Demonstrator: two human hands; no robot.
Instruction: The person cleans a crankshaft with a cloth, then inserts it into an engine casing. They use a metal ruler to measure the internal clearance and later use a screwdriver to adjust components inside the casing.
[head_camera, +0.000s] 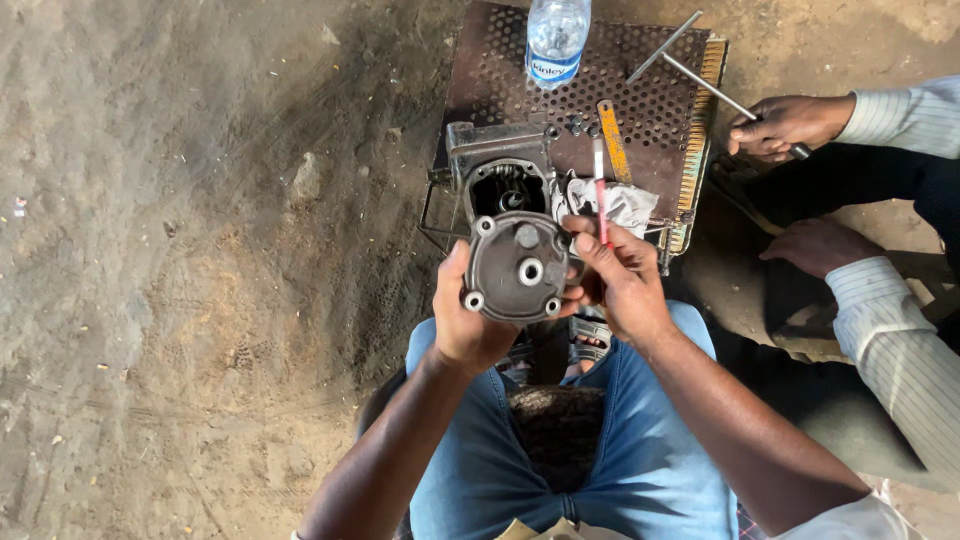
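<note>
While the left hand (468, 318) clamps its grip on the round metal cover (517, 267) at mid-frame, the right hand (618, 275) pinches a red-and-white pen (601, 195), with the open engine casing (502, 177), rag (620, 203) and water bottle (556, 35) on the perforated table (660, 100) beyond.

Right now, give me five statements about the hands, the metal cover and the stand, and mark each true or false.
1. The left hand holds the round metal cover by its edge. True.
2. The right hand is empty. False: it pinches a thin red and white tool.
3. A water bottle stands on the perforated metal stand. True.
4. The water bottle lies on the dirt floor. False: it is upright on the stand.
5. Another person's hand in a striped sleeve rests near a T-shaped wrench. True.
</note>
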